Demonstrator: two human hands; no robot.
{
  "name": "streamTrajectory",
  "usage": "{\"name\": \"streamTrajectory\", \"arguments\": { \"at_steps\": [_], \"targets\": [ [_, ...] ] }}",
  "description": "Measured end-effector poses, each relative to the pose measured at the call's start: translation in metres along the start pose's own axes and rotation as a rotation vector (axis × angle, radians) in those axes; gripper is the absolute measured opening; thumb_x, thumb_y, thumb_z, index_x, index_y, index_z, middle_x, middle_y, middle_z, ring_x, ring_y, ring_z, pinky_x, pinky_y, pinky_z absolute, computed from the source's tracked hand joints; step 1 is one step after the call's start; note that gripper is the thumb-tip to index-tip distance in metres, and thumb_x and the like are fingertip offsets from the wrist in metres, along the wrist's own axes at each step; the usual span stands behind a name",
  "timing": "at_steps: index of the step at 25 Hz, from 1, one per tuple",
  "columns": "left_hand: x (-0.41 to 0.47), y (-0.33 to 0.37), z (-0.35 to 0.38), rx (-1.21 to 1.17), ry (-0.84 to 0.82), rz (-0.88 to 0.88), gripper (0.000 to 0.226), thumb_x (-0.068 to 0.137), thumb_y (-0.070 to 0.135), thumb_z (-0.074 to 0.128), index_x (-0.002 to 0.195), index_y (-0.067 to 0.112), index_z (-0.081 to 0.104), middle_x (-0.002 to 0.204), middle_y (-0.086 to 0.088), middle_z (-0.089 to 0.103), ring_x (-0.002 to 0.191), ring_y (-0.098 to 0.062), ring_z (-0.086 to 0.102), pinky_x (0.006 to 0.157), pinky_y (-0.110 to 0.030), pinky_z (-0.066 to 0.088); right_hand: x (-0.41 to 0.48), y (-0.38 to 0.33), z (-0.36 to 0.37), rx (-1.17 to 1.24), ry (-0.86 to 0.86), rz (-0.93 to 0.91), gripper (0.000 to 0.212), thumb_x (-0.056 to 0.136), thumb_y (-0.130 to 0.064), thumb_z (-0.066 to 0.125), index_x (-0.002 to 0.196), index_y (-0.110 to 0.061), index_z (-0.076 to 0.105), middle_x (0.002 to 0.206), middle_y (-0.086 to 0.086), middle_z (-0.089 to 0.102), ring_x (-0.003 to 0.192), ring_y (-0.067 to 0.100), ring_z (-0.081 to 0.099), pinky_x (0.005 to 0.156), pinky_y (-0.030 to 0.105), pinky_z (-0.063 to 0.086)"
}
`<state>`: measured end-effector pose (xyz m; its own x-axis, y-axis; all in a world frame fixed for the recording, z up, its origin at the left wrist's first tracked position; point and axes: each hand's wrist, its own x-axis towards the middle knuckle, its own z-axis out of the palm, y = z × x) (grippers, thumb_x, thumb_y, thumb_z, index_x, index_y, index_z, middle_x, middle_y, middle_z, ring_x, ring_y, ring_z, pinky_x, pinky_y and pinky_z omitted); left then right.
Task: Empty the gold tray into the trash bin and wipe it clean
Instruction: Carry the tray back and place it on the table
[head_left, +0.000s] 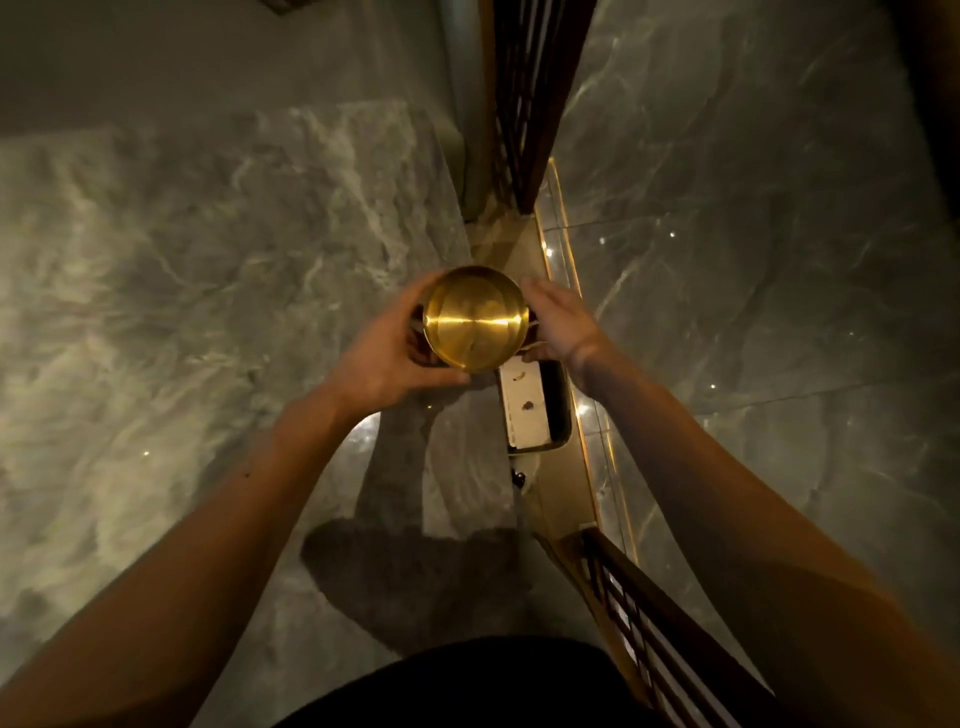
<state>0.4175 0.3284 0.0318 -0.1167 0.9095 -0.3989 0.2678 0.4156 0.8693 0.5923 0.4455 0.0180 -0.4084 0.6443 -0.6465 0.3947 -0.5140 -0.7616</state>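
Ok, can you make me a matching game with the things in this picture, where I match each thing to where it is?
Things:
1. gold tray
2. left hand
3. right hand
4. white bin

Places:
A. on the floor, below the tray
B. held up between both hands
C. on the tray's right side
D. curled around the tray's left side

Pairs: 1-B, 2-D, 3-C, 4-A
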Motion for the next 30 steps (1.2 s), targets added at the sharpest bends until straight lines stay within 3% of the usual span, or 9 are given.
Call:
{"name": "streamTrajectory", "arguments": {
  "at_steps": [4,7,11,15,18,22,27,30],
  "targets": [
    [-0.040,-0.022,-0.051,0.127,0.130,0.082,0.104,0.053,0.030,0.093,0.142,0.027,0.040,0.127,0.010,0.054,0.096,-0.013,0.060,0.083,-0.030,0.054,-0.003,-0.009,0.065,-0.108,-0.035,-0.177,0.022,0.101,-0.029,0.042,0.098,-0.016,0.059,0.075,0.003,0.052,0.057,0.008,0.056,0.043,0.023,0.047],
    [-0.076,-0.043,-0.096,0.169,0.182,0.072,0.103,0.054,0.032,0.092,0.142,0.026,0.040,0.132,0.006,0.044,0.081,-0.008,0.064,0.067,-0.015,0.053,-0.010,-0.015,0.118,-0.173,-0.048,-0.323,0.020,0.101,-0.023,0.045,0.106,-0.013,0.061,0.071,0.005,0.055,0.045,0.007,0.052,0.037,0.019,0.042],
    [-0.126,-0.081,-0.165,0.182,0.276,0.091,0.102,0.051,0.038,0.091,0.140,0.023,0.044,0.128,0.008,0.041,0.079,0.000,0.062,0.064,-0.009,0.050,-0.022,-0.026,0.205,-0.240,-0.109,-0.388,0.021,0.099,-0.020,0.047,0.113,-0.013,0.063,0.074,0.008,0.061,0.056,0.026,0.056,0.045,0.028,0.049],
    [-0.180,-0.119,-0.232,0.156,0.344,0.099,0.100,0.048,0.047,0.088,0.137,0.029,0.046,0.126,0.009,0.046,0.084,-0.007,0.058,0.069,-0.015,0.051,-0.038,-0.035,0.287,-0.269,-0.226,-0.433,0.026,0.093,-0.019,0.058,0.118,-0.017,0.064,0.114,0.009,0.064,0.083,0.024,0.069,0.070,0.046,0.061],
    [-0.219,-0.134,-0.273,0.141,0.388,0.073,0.102,0.046,0.051,0.087,0.136,0.029,0.047,0.126,0.010,0.048,0.080,-0.011,0.058,0.071,-0.023,0.052,-0.057,-0.045,0.338,-0.266,-0.391,-0.365,0.053,0.081,-0.007,0.074,0.128,-0.023,0.057,0.136,0.002,0.051,0.091,0.019,0.069,0.084,0.045,0.056],
    [-0.252,-0.148,-0.302,0.132,0.416,0.074,0.098,0.048,0.046,0.090,0.134,0.031,0.048,0.125,0.010,0.050,0.085,-0.013,0.056,0.077,-0.030,0.053,-0.077,-0.050,0.382,-0.318,-0.458,-0.347,0.087,0.063,0.009,0.082,0.136,-0.024,0.048,0.134,-0.005,0.046,0.086,0.011,0.068,0.077,0.029,0.059],
    [-0.279,-0.157,-0.310,0.136,0.459,0.052,0.104,0.044,0.056,0.087,0.136,0.028,0.047,0.127,0.010,0.050,0.081,-0.006,0.060,0.073,-0.021,0.052,-0.085,-0.047,0.410,-0.428,-0.449,-0.418,0.093,0.056,0.000,0.089,0.137,-0.022,0.049,0.133,-0.005,0.047,0.089,0.015,0.069,0.074,0.027,0.060],
    [-0.294,-0.163,-0.310,0.163,0.504,0.020,0.103,0.048,0.048,0.091,0.138,0.024,0.047,0.129,0.008,0.050,0.081,-0.004,0.060,0.070,-0.017,0.050,-0.087,-0.044,0.421,-0.474,-0.496,-0.456,0.090,0.060,-0.005,0.088,0.139,-0.020,0.046,0.133,-0.006,0.046,0.089,0.015,0.068,0.073,0.030,0.060]
  ]
}}
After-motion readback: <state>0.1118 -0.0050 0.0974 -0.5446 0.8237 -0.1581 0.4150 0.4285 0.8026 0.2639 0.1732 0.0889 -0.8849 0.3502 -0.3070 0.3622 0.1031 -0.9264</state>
